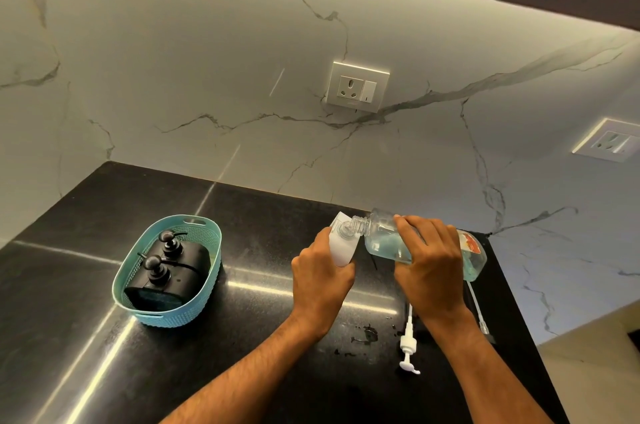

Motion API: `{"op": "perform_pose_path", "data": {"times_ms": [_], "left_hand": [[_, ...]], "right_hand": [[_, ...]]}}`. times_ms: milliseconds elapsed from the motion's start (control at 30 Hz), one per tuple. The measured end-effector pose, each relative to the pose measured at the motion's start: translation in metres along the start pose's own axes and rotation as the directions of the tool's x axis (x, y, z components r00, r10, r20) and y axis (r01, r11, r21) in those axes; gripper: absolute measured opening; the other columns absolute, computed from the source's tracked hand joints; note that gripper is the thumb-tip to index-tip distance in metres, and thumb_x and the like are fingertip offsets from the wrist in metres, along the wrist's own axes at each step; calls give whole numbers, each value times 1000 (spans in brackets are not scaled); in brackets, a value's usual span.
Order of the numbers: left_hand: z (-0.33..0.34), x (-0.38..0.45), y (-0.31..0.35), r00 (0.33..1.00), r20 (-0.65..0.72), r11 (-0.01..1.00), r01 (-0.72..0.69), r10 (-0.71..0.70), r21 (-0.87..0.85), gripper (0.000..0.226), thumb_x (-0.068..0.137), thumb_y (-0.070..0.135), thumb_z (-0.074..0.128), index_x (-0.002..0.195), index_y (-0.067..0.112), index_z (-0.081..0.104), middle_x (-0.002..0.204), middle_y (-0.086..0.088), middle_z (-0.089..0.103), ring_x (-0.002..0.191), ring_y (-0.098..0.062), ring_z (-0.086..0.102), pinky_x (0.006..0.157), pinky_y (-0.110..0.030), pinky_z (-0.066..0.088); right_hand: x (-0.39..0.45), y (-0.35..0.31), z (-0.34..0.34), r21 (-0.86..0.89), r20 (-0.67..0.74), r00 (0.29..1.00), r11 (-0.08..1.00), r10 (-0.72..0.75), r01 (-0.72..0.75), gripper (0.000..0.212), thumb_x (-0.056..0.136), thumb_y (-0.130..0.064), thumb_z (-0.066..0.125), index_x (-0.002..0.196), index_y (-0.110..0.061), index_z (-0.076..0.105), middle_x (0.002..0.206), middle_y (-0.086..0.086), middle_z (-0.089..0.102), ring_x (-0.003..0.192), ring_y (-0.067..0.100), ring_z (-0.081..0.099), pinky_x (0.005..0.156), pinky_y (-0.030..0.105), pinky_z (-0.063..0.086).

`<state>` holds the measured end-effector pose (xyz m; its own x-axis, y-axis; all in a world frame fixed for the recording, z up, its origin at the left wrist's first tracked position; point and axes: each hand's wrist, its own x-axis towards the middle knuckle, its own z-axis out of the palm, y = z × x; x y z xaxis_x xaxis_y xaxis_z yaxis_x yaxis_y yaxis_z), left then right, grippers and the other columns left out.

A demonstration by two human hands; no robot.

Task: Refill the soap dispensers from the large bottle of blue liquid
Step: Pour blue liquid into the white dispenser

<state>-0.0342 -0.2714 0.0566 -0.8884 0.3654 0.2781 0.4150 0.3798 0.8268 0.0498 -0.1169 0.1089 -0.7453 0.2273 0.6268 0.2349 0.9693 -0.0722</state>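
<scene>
Bottle (384,243) tipped in right hand (429,268)

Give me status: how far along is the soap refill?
Done: white pump head is off and lying on the counter. In hand: right hand tips the clear bottle of blue liquid into the white dispenser, gripped by the left hand. Left: refit pump; two black dispensers sit in the teal basket, capped.

Your right hand (431,268) covered the middle of the large bottle (384,240), and its label (471,243) was too small to read. Your left hand (320,280) hid the lower part of the white dispenser (341,243). Both forearms ran off the bottom edge.
</scene>
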Motion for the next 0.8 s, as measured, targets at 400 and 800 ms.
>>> {"op": "perform_pose_path", "data": {"times_ms": [400, 800], "left_hand": [[-1, 2, -1, 1000, -20, 1000, -4, 4, 4, 63, 82, 31, 85, 137, 15, 59, 127, -4, 71, 100, -20, 73, 77, -1, 44], [-3, 2, 0, 999, -31, 1000, -7, 7, -3, 62, 82, 31, 85, 136, 15, 59, 124, -4, 72, 98, -20, 74, 74, 1, 43]], "right_hand": [[3, 0, 1, -5, 12, 1000, 1000, -11, 11, 69, 52, 3, 92, 118, -1, 72, 110, 18, 73, 100, 38, 68, 84, 44, 54], [7, -3, -1, 3, 26, 999, 1000, -19, 19, 68, 52, 2, 94, 117, 0, 72, 110, 19, 73, 99, 39, 68, 83, 46, 55]]}}
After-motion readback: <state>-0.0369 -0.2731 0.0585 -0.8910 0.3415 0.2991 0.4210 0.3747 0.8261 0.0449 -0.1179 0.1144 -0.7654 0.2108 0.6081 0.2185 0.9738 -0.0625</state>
